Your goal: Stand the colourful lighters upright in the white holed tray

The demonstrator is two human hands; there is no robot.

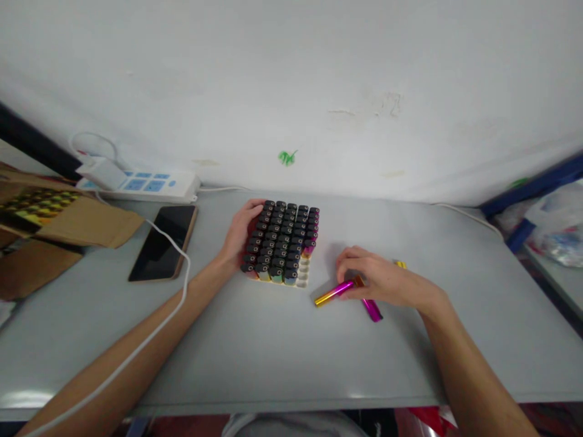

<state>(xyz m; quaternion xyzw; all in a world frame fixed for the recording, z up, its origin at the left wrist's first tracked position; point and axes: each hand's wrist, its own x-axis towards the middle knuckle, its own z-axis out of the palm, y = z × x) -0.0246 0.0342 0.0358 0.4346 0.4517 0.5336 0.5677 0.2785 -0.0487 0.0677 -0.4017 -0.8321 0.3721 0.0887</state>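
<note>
A pale tray (303,276) stands on the table, filled with rows of upright lighters (282,240) with black tops. Several slots at its near right corner hold nothing. My left hand (243,230) is wrapped round the tray's left side, its fingertips hidden behind the lighters. Right of the tray, my right hand (367,273) is closed with bent fingers over a shiny gold-and-purple lighter (334,292), which lies slantwise at the fingertips. A purple lighter (372,309) pokes out beneath that hand, and a yellow piece (401,264) shows behind it, mostly covered.
On the left lie a phone (164,243), a white power strip (159,185) with a plugged-in charger (102,173), and an open cardboard box (91,221). A white cable (186,273) crosses over my left forearm. Plastic bags (558,224) sit at the far right. A wall closes off the back.
</note>
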